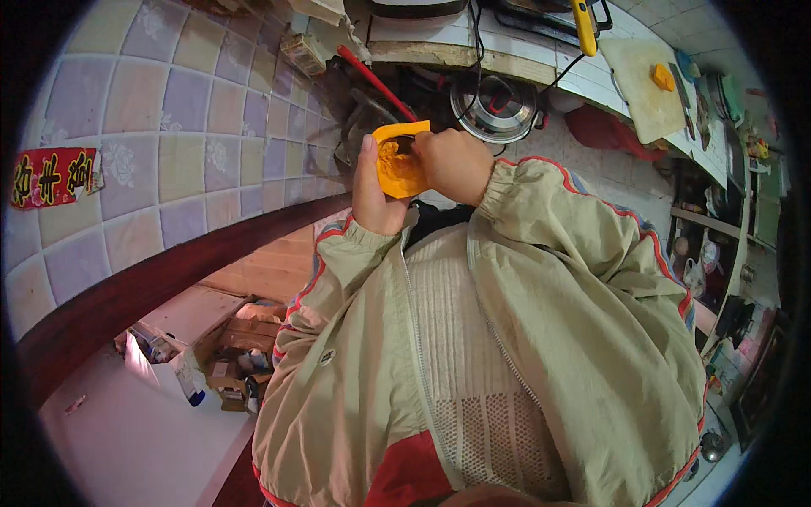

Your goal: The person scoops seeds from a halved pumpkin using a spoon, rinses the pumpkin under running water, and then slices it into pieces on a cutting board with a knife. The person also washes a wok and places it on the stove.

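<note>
Left hand (376,198) and right hand (456,165) hang in open air short of the counter (422,29), and I see a tiled wall (194,127) off to their left. Together they clasp an orange piece of pumpkin (397,173): the left cups its side, the right curls at its hollow, whatever it grips hidden from me. Beyond them sits a metal lid (490,114); farther right, a cutting board (646,110) bears another orange chunk (663,78), a knife (683,97) along its edge.
</note>
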The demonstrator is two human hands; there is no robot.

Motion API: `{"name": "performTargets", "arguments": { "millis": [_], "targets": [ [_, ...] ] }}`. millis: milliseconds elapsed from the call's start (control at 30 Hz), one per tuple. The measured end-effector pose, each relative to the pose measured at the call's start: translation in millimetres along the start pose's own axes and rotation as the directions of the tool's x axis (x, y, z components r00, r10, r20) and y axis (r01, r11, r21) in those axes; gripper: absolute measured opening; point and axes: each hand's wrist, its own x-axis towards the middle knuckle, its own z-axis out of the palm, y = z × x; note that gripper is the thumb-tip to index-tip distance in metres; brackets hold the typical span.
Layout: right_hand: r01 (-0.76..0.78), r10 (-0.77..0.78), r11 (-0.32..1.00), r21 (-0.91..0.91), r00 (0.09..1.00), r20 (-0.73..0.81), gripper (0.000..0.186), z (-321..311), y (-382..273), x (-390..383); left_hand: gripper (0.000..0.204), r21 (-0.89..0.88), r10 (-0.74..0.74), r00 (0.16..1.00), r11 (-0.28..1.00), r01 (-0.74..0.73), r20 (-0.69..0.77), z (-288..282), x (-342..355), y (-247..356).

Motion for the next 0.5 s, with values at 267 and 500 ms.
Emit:
{"name": "performTargets", "arguments": {
  "millis": [267,500],
  "targets": [
    [0.119,-0.111,0.992,-0.051,0.983,0.144,0.022,-1.2,3.6,-1.1,0.051,-0.112,-0.214,0.976,0.97,0.216,0.033,-1.8,-2.3,14.8],
    [0.186,-0.18,0.982,-0.045,0.977,0.114,0.018,-3.7,6.8,2.7,0.053,-0.132,-0.231,0.97,0.962,0.239,0.075,-12.1,-0.4,21.7]
  ]
}}
